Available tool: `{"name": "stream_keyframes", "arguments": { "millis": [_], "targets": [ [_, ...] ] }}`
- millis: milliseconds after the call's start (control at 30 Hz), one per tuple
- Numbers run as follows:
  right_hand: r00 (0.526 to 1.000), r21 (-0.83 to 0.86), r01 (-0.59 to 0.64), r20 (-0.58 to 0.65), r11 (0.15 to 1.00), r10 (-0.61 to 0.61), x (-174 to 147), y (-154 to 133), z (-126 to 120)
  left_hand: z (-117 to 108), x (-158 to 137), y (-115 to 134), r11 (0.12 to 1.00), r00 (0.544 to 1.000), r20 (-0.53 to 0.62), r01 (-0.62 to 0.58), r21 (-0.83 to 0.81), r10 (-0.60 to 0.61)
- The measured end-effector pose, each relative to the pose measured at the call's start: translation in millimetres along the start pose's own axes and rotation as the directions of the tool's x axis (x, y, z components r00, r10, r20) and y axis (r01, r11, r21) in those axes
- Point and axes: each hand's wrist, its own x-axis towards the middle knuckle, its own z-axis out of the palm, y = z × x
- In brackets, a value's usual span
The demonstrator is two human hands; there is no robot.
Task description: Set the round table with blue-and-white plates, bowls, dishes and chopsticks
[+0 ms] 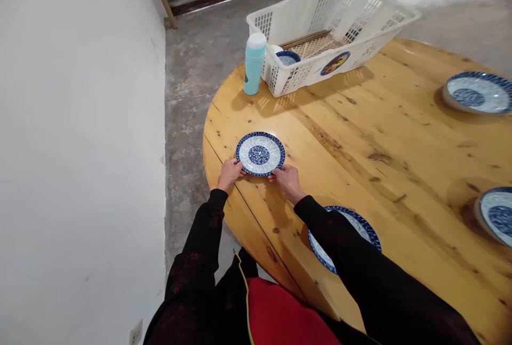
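A blue-and-white patterned plate (pixel 260 166) is at the left part of the round wooden table (pixel 400 158), between my two hands. My left hand (pixel 231 173) grips its near left rim, fingers closed on the edge. At the near right rim, my right hand (pixel 288 181) pinches the same plate, thumb on top. Whether the plate's underside touches the wood I cannot tell. Under my right forearm lies another blue-rimmed plate (pixel 322 251), partly covered by the black sleeve.
Beyond the plate stand a light-blue bottle (pixel 253 73) with a white cap and a white plastic basket (pixel 308 70). A small blue-rimmed dish (pixel 288 57) and chopsticks lie in the basket. Two patterned bowls (pixel 454 101) sit at the right. A white wall (pixel 84 137) rises on the left.
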Motion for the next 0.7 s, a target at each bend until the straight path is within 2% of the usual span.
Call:
{"name": "stream_keyframes", "arguments": {
  "millis": [233, 533, 700],
  "targets": [
    [1.000, 0.003, -0.015, 0.001, 1.000, 0.015, 5.5, -2.6, 4.5, -0.9, 6.4, 3.3, 0.999, 0.999, 0.004, -0.037, 0.025, 0.037],
    [1.000, 0.013, -0.018, -0.005, 1.000, 0.018, 24.9, -15.7, 19.8, -1.0, 34.7, 13.4, 0.995, 0.997, -0.008, -0.073, 0.071, 0.074],
    [0.999, 0.010, -0.035, 0.028, 0.999, 0.035, 23.7, -19.4, 21.8, -3.3, 40.4, 18.5, 0.994, 0.998, -0.011, -0.065, 0.089, 0.066]
  ]
}}
